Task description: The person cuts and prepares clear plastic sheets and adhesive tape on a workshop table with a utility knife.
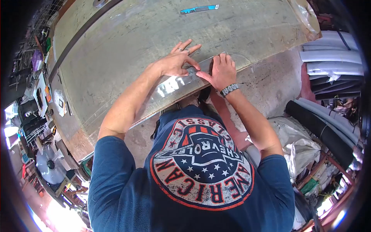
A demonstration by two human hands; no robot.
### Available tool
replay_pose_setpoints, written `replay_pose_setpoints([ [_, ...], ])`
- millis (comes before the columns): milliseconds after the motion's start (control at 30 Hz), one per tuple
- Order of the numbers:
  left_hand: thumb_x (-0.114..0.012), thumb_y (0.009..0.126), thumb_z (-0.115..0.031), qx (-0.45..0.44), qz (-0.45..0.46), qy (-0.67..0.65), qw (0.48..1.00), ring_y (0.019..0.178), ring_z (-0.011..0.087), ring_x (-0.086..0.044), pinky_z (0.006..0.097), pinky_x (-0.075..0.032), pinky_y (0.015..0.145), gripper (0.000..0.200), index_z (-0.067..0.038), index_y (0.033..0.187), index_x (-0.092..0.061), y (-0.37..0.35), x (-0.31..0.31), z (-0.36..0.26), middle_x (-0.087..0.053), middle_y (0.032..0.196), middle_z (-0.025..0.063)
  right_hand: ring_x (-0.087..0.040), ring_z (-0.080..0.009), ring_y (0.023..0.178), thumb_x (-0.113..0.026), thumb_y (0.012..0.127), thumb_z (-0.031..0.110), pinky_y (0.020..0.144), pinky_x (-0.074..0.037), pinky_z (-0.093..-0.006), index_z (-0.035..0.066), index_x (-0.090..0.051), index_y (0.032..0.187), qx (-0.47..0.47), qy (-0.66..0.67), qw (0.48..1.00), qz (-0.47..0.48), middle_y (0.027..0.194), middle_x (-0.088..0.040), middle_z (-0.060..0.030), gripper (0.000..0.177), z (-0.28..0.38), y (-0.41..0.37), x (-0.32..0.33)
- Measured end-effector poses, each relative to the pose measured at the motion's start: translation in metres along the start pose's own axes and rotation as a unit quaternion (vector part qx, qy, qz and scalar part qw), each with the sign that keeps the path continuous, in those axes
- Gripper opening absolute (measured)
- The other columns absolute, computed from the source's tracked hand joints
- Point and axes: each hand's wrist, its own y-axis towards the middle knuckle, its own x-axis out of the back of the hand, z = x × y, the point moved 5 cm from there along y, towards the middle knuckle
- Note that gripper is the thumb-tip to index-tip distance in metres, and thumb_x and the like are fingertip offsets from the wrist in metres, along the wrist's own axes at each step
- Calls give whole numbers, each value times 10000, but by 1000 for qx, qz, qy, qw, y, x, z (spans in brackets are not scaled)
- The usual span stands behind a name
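A clear, shiny plastic sheet [167, 86] lies along the near edge of the worn work table [127, 50]. On its far side my left hand [181, 62] rests with some fingers spread and the thumb and index finger near the sheet. My right hand [223, 72] presses on the sheet close to the table edge, its fingers curled and its thumb pointing at my left hand. Whether the right fingers pinch the sheet is too small to tell. A blue cutter knife [199, 9] lies farther back on the table.
A long dark strip [83, 33] crosses the table's left side. Wrapped rolls [331, 57] are stacked at the right, with a black roll [319, 129] below them. Crowded shelves and a round fan-like object [51, 164] stand at the left.
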Motion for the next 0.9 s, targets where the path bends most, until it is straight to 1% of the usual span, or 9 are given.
replay_pose_setpoints([
  [200, -891, 721, -174, 6, 25, 5, 1000, 1628, 422, -9, 667, -67, 1290, 565, -329, 1252, -776, 1, 1, 2, -173, 1773, 55, -568, -367, 1100, -728, 768, 757, 937, -448, -495, 6, -635, 1075, 11, 28, 999, 27, 1113, -608, -172, 817, -3, 6, 13],
  [233, -891, 721, -177, 6, 25, 4, 1000, 1628, 422, -10, 671, -66, 1289, 566, -331, 1253, -776, 1, 0, 4, -175, 1772, 61, -580, -370, 1076, -717, 846, 675, 927, -450, -492, 16, -643, 1096, 2, 41, 997, 59, 1092, -624, -168, 708, -8, 12, 17],
  [333, -889, 721, -163, 12, 23, -8, 1000, 1629, 417, -20, 663, -65, 1295, 553, -327, 1238, -783, 0, 6, -2, -199, 1765, 74, -586, -372, 1065, -694, 928, 532, 916, -452, -492, 27, -648, 1109, 32, 96, 992, -70, 1089, -638, -162, 538, -33, 64, 28],
  [367, -887, 721, -152, 14, 23, -12, 1000, 1630, 414, -24, 657, -66, 1297, 548, -324, 1231, -785, 0, 6, -3, -204, 1763, 74, -587, -362, 1134, -644, 1002, 355, 939, -453, -495, 70, -651, 1239, 22, 80, 995, -47, 1268, -646, -125, 370, -40, 92, 28],
  [433, -886, 708, -134, 14, 18, -18, 1000, 1630, 410, -35, 651, -68, 1302, 549, -323, 1214, -790, 1, 6, -1, -218, 1760, 69, -589, -359, 1190, -627, 1012, 268, 963, -471, -501, 103, -628, 1339, 101, 85, 985, -114, 1371, -635, -99, 366, -49, 148, 14],
  [600, -865, 689, -76, 33, 12, -29, 999, 1636, 376, -49, 612, -76, 1320, 565, -309, 1199, -793, 1, 7, -4, -237, 1756, 50, -618, -371, 1174, -608, 1013, 198, 959, -525, -527, 159, -628, 1352, 162, 12, 986, -22, 1429, -603, -93, 342, -69, 228, -56],
  [800, -865, 688, -75, 50, 20, -22, 998, 1637, 363, -53, 588, -89, 1331, 544, -303, 1177, -802, 1, 10, -8, -236, 1756, 22, -657, -423, 916, -688, 973, 158, 818, -540, -499, 100, -645, 1134, 154, 111, 975, 118, 1082, -700, -162, 177, -65, 254, -47],
  [833, -867, 693, -79, 51, 19, -23, 998, 1637, 363, -52, 588, -91, 1331, 537, -302, 1178, -802, 1, 9, -8, -235, 1756, 20, -654, -318, 790, -753, 956, 221, 725, -523, -439, 83, -636, 1103, 117, 90, 972, 180, 857, -697, -102, 233, -68, 257, -48],
  [900, -871, 704, -89, 48, 20, -21, 998, 1636, 362, -50, 588, -94, 1332, 524, -300, 1178, -802, 2, 9, -6, -234, 1756, 16, -682, -267, 826, -798, 917, 335, 746, -536, -409, 86, -665, 1120, 64, 226, 960, 155, 864, -709, -96, 347, -82, 257, -39],
])
